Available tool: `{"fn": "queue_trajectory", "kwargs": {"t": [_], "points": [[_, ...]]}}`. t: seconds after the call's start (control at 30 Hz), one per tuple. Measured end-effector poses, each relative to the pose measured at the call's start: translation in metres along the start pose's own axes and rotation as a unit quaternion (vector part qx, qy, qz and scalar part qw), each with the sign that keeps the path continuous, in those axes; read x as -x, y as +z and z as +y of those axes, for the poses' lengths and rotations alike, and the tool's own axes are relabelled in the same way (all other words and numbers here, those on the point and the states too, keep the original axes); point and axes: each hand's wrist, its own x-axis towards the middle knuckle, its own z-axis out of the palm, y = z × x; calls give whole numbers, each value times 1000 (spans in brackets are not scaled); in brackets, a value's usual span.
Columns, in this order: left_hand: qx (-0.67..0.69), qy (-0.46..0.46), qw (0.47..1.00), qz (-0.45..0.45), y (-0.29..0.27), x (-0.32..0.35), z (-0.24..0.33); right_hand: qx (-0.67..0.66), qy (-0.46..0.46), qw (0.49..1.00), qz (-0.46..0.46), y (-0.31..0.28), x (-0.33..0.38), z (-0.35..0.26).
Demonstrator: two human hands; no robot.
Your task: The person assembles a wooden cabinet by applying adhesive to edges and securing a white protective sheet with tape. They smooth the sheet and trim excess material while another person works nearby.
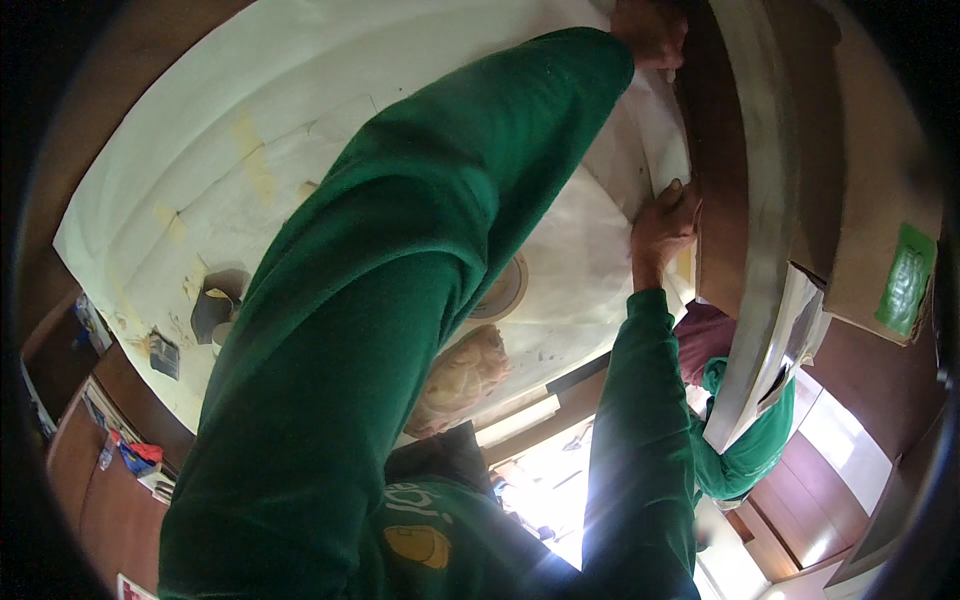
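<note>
A large white paper sheet covers the surface before me, creased and marked with faded yellow strips. My left arm in its green sleeve stretches across it to the far right edge. There my left hand is closed, partly cut off by the top of the picture; what its fingers hold is hidden. Nearer to me at the same edge, my right hand is closed on the sheet's margin with the thumb on top. Behind my left sleeve, a tape roll lies partly hidden beside a crumpled tan wrapping.
A dark grey piece and a small grey pad lie on the left. Along the right runs a long pale-edged board, with a cardboard box bearing a green label beyond. Another person in green stands at lower right.
</note>
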Motion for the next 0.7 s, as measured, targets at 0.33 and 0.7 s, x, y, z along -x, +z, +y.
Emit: {"fn": "queue_trajectory", "kwargs": {"t": [0.33,0.7], "points": [[-60,-45,997,-34,1,6,13,51,46,996,-50,1,2,4],[32,-1,995,-89,-142,53,80,70,67,991,-91,2,4,12]]}}
